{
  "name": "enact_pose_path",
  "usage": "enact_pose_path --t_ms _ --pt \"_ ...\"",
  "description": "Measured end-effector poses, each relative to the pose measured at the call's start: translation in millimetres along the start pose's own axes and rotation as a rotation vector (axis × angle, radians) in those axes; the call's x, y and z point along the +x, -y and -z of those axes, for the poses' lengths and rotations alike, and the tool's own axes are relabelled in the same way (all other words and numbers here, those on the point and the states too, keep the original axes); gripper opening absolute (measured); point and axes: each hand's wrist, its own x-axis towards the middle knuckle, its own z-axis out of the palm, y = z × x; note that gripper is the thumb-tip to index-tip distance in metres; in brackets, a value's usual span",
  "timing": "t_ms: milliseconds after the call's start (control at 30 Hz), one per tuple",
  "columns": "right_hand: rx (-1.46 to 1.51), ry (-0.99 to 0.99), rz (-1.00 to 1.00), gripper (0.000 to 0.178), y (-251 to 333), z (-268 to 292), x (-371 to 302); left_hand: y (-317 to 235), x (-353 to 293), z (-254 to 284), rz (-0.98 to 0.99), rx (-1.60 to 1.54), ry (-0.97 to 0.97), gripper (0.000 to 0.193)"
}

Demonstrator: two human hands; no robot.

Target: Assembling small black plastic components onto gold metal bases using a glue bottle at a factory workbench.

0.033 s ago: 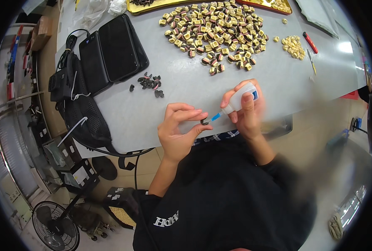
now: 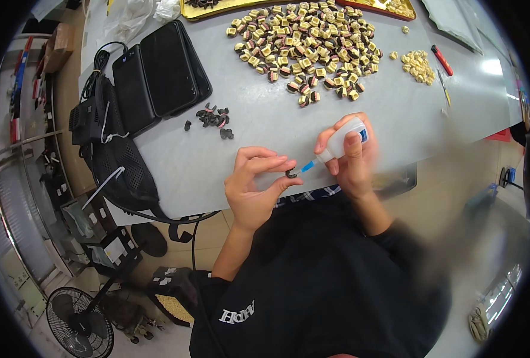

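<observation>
Pinching one black piece [image 2: 290,173], left fingers [image 2: 280,161] nearly closed, right fingers [image 2: 354,150] clasping one bottle [image 2: 339,144]

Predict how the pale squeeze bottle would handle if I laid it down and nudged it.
The bottle looks like thin, semi-clear plastic, so it would probably be light and give when squeezed. Its rounded body may roll on the smooth-looking table. The slender blue tip could bend if pushed sideways.
</observation>
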Motion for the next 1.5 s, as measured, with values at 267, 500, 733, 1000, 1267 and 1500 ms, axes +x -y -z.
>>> enact_pose_path --t_ms 267,500,733,1000,1267,1500 --pt "-0.005 -0.020 0.003 0.034 1.4 1.7 0.2 0.9 1.9 0.9 -0.058 0.058 0.011 0.044" --pt "0.004 -0.036 0.016 0.034 0.6 0.8 -0.4 3.1 1.2 0.2 -0.049 0.054 0.014 0.044" --pt "-0.015 -0.043 0.015 0.034 0.9 1.2 0.6 3.4 1.9 1.6 -0.079 0.083 0.024 0.044" --pt "-0.023 -0.069 0.033 0.032 1.5 -0.7 -1.1 0.9 1.8 -0.8 -0.024 0.050 0.005 0.043" --pt "-0.053 -0.064 0.057 0.032 -0.5 -3.0 -1.2 2.3 4.1 -0.7 -0.106 0.106 0.000 0.039" --pt "-0.064 -0.097 0.051 0.033 -0.8 -1.4 -0.6 3.2 2.3 0.7 -0.067 0.064 0.008 0.042"
